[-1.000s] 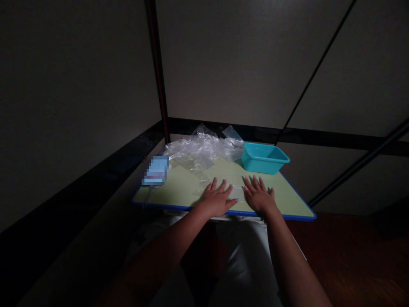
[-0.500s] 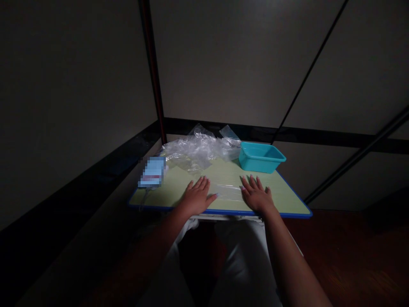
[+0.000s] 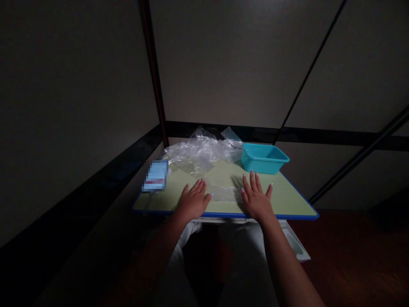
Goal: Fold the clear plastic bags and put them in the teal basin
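Left hand (image 3: 194,202): we log it open, palm down, fingers loosely together, thumb out, gripping nothing. Right hand (image 3: 257,203): open too, fingers spread, nothing gripped; we can't tell if it touches the bag. Clear bag (image 3: 225,194) lies flat on the table (image 3: 292,204), near side, between the hands. Beyond, we see crumpled plastic (image 3: 203,147) far, bin (image 3: 263,164) far right, pixelated item (image 3: 156,175) left.

plastic (image 3: 206,149), tub (image 3: 264,165) on green table (image 3: 292,202)
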`<state>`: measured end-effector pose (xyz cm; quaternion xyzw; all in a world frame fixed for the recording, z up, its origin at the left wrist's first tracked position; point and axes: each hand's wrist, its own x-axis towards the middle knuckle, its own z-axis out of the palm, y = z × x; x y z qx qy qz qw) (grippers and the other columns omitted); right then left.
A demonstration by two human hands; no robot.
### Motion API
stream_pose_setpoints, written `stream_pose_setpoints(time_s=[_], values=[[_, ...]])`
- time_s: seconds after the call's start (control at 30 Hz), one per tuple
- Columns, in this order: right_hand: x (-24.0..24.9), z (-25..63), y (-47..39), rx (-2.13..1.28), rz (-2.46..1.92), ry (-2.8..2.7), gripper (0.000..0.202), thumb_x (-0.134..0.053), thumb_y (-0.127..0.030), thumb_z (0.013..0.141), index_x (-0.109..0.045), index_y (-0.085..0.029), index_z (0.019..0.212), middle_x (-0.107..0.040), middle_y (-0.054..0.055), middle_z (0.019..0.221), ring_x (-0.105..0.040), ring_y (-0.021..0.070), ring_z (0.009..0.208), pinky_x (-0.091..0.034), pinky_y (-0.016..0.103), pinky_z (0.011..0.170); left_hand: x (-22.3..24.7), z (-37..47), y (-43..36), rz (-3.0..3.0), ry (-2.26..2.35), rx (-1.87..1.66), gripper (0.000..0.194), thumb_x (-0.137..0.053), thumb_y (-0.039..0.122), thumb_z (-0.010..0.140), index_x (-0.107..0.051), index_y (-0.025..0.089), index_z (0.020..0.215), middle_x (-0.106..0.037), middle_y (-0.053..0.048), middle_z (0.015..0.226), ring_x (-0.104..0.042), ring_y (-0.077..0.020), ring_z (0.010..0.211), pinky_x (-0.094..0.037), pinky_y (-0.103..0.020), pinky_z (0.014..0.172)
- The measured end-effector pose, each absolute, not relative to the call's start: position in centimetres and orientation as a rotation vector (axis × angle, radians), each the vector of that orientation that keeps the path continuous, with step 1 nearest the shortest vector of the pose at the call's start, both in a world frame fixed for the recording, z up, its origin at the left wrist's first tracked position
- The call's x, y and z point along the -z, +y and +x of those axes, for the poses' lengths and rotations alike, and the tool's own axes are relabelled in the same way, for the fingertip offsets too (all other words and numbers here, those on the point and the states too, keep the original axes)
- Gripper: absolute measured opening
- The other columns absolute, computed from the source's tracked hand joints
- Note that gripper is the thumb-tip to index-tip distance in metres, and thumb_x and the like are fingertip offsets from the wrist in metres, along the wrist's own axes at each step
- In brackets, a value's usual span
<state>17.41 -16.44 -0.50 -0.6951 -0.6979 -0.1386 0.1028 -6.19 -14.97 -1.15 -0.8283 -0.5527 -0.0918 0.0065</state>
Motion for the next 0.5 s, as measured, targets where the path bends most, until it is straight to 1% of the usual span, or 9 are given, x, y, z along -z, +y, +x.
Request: stream_pose_setpoints(time_s=[0.07, 0.13, 0.23, 0.33, 0.5], values=[[0.5, 14.8, -17.0, 0.306, -1.944, -2.205, 0.053, -0.011, -0.036, 0.096, -0.006, -0.027, 0.148, 0.004, 0.001, 0.154, 0.003, 0.0214, 0.141, 0.000, 0.063, 0.106, 1.1, -6.2, -14.9, -2.597, -1.729, 0.277, 0.054, -0.015, 0.042, 0.096, -0.027, 0.019, 0.143, -0.022, -0.004, 0.151, -0.018, -0.0166, 0.140, -0.017, -0.048, 0.111], [0.5, 12.4, -17.0, 0.201, -1.797, -2.354, 0.054, -0.014, -0.042, 0.095, -0.007, -0.031, 0.147, 0.001, -0.001, 0.154, 0.002, 0.0206, 0.141, 0.001, 0.060, 0.107, 1.1, -6.3, -14.9, -2.599, -1.727, 0.267, 0.053, -0.015, 0.039, 0.096, -0.026, 0.019, 0.143, -0.021, -0.003, 0.151, -0.017, -0.0162, 0.140, -0.017, -0.049, 0.111], [0.4, 10.3, -16.4, 0.075, -1.778, -2.385, 0.055, -0.014, -0.046, 0.095, -0.007, -0.030, 0.147, 0.000, 0.001, 0.154, 0.001, 0.0206, 0.141, 0.000, 0.060, 0.107, 1.2, -6.4, -14.8, -2.602, -1.716, 0.255, 0.053, -0.018, 0.037, 0.095, -0.025, 0.018, 0.144, -0.020, -0.003, 0.151, -0.017, -0.0170, 0.140, -0.017, -0.051, 0.110], [0.3, 10.3, -15.5, -0.018, -1.835, -2.390, 0.057, -0.011, -0.049, 0.094, -0.009, -0.029, 0.147, -0.002, 0.002, 0.154, 0.001, 0.0215, 0.141, 0.000, 0.062, 0.105, 1.3, -6.4, -14.8, -2.600, -1.711, 0.248, 0.053, -0.021, 0.036, 0.094, -0.025, 0.018, 0.144, -0.019, -0.004, 0.152, -0.017, -0.0183, 0.140, -0.017, -0.052, 0.110], [0.2, 12.1, -15.3, -0.092, -1.889, -2.417, 0.055, -0.008, -0.051, 0.094, -0.010, -0.034, 0.146, -0.004, 0.000, 0.154, -0.003, 0.0223, 0.141, -0.003, 0.064, 0.105, 1.3, -6.3, -14.7, -2.592, -1.728, 0.244, 0.053, -0.023, 0.035, 0.094, -0.024, 0.020, 0.145, -0.019, -0.005, 0.152, -0.016, -0.0192, 0.140, -0.016, -0.051, 0.110]])
